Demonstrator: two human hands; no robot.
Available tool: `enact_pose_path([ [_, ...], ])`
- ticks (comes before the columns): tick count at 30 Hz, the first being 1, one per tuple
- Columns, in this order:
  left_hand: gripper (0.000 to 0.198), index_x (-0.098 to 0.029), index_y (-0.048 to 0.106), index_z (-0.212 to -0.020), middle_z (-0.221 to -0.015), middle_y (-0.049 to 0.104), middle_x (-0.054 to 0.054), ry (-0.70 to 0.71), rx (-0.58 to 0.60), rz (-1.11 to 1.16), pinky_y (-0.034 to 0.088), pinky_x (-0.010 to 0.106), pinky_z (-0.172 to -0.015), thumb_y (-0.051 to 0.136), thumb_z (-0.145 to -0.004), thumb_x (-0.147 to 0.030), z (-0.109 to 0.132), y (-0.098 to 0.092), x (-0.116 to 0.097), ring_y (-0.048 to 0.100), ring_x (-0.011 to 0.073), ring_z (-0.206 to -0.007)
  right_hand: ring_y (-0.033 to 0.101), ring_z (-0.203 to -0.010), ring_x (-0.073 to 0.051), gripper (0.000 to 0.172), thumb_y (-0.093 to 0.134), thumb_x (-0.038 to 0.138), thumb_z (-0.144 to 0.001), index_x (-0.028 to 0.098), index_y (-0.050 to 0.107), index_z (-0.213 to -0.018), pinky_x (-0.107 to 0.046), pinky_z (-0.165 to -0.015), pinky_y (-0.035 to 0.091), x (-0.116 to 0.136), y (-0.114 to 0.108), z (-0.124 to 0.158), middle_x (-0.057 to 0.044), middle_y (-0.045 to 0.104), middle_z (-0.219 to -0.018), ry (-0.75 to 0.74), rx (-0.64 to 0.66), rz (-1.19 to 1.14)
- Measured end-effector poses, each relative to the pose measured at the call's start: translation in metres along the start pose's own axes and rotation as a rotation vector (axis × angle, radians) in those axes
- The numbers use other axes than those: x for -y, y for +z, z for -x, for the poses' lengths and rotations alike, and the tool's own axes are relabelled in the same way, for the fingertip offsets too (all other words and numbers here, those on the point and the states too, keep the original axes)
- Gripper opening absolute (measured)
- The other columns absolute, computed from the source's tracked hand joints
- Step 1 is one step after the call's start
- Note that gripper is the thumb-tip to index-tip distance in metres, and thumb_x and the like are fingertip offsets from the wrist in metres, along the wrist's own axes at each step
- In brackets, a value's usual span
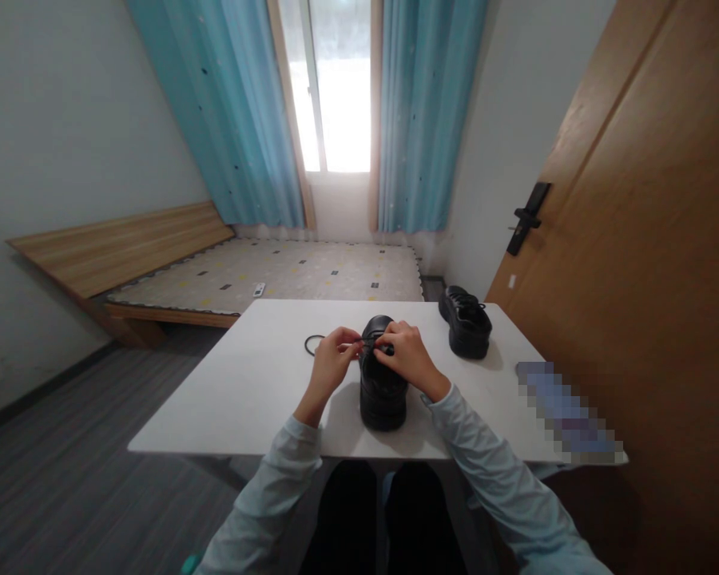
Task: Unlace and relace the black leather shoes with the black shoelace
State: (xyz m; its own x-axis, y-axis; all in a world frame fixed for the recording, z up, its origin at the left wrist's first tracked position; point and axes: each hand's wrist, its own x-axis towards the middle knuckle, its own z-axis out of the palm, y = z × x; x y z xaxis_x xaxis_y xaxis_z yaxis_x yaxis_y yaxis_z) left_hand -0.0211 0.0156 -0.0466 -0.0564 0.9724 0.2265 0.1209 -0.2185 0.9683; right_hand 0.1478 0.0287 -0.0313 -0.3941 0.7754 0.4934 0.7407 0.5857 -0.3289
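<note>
A black shoe (383, 403) stands upright on the white table in front of me, its toe pointing away and its heel toward me. My left hand (334, 357) is at the shoe's left side, fingers pinched on a black shoelace (367, 339). From the right, my right hand (408, 351) reaches over the shoe's tongue area, its fingertips also closed on the lace. Left of my left hand, a loop of black lace (312, 345) lies on the table. A second black laced shoe (466, 321) sits at the back right of the table.
The white table (233, 399) has a blurred-out flat item (566, 411) on its right edge. Beyond it stands a bed (311, 267) with a small white remote (259, 290) on it. A wooden door (635, 239) is close on the right. Blue curtains (425, 120) flank the window.
</note>
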Motion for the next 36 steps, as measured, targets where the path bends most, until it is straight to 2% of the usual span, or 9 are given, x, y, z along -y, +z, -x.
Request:
enact_pose_path([
  [3, 0.027, -0.014, 0.062, -0.080, -0.077, 0.068, 0.004, 0.031, -0.007, -0.115, 0.056, 0.029, -0.060, 0.069, -0.069, -0.038, 0.001, 0.001, 0.004, 0.068, 0.0175, -0.068, 0.051, -0.087, -0.022, 0.005, 0.068, 0.024, -0.077, 0.020, 0.072, -0.077, -0.035, -0.074, 0.034, 0.000, 0.001, 0.000, -0.006, 0.061, -0.082, 0.002, -0.006, -0.001],
  [9, 0.026, -0.015, 0.066, -0.073, -0.073, 0.070, 0.005, 0.100, -0.047, -0.308, 0.055, 0.033, -0.072, 0.072, -0.067, -0.040, 0.000, -0.001, 0.005, 0.068, 0.0197, -0.073, 0.052, -0.088, -0.022, 0.005, 0.067, 0.024, -0.079, 0.020, 0.070, -0.077, -0.035, -0.074, 0.033, 0.001, -0.001, 0.001, -0.005, 0.063, -0.084, -0.003, 0.000, -0.022],
  [13, 0.031, -0.015, 0.066, -0.075, -0.078, 0.070, 0.006, 0.058, 0.000, -0.260, 0.055, 0.030, -0.063, 0.068, -0.071, -0.046, -0.002, -0.001, 0.007, 0.068, 0.0206, -0.074, 0.053, -0.088, -0.022, 0.006, 0.065, 0.023, -0.080, 0.020, 0.068, -0.076, -0.036, -0.075, 0.033, 0.001, 0.000, 0.001, -0.005, 0.063, -0.084, 0.005, -0.029, -0.032],
  [19, 0.035, -0.016, 0.064, -0.076, -0.080, 0.069, 0.004, 0.074, 0.029, -0.310, 0.053, 0.026, -0.058, 0.060, -0.077, -0.051, -0.008, 0.007, 0.000, 0.065, 0.0167, -0.071, 0.051, -0.088, -0.023, 0.006, 0.064, 0.020, -0.078, 0.020, 0.064, -0.073, -0.037, -0.077, 0.036, -0.001, 0.001, 0.003, -0.005, 0.061, -0.083, 0.003, -0.088, -0.099],
  [21, 0.033, -0.016, 0.064, -0.077, -0.080, 0.069, 0.004, 0.089, 0.034, -0.326, 0.052, 0.026, -0.059, 0.061, -0.076, -0.049, -0.010, 0.010, -0.006, 0.063, 0.0155, -0.069, 0.050, -0.088, -0.022, 0.007, 0.063, 0.018, -0.078, 0.020, 0.063, -0.072, -0.037, -0.079, 0.039, -0.002, -0.003, 0.004, -0.006, 0.059, -0.084, -0.003, -0.112, -0.162],
  [24, 0.021, -0.016, 0.066, -0.082, -0.084, 0.069, 0.004, 0.146, 0.040, -0.363, 0.050, 0.026, -0.064, 0.064, -0.076, -0.036, -0.013, 0.013, -0.013, 0.061, 0.0143, -0.070, 0.050, -0.090, -0.022, 0.009, 0.062, 0.015, -0.078, 0.020, 0.061, -0.070, -0.038, -0.082, 0.041, -0.002, -0.011, 0.007, -0.006, 0.057, -0.086, -0.017, -0.150, -0.258],
  [28, 0.011, -0.017, 0.069, -0.078, -0.083, 0.066, 0.004, 0.204, 0.053, -0.532, 0.048, 0.028, -0.069, 0.064, -0.077, -0.027, -0.013, 0.016, -0.023, 0.057, 0.0127, -0.065, 0.049, -0.093, -0.023, 0.008, 0.062, 0.015, -0.076, 0.020, 0.060, -0.071, -0.041, -0.086, 0.042, -0.003, -0.023, 0.013, -0.006, 0.056, -0.091, -0.009, -0.197, -0.302],
  [36, 0.007, -0.017, 0.067, -0.076, -0.078, 0.062, 0.003, 0.269, 0.066, -0.655, 0.047, 0.029, -0.070, 0.064, -0.078, -0.023, -0.008, 0.019, -0.032, 0.060, 0.0143, -0.067, 0.053, -0.093, -0.021, 0.011, 0.058, 0.017, -0.078, 0.020, 0.054, -0.069, -0.039, -0.087, 0.042, -0.009, -0.028, 0.025, -0.006, 0.056, -0.090, 0.013, -0.144, -0.455],
])
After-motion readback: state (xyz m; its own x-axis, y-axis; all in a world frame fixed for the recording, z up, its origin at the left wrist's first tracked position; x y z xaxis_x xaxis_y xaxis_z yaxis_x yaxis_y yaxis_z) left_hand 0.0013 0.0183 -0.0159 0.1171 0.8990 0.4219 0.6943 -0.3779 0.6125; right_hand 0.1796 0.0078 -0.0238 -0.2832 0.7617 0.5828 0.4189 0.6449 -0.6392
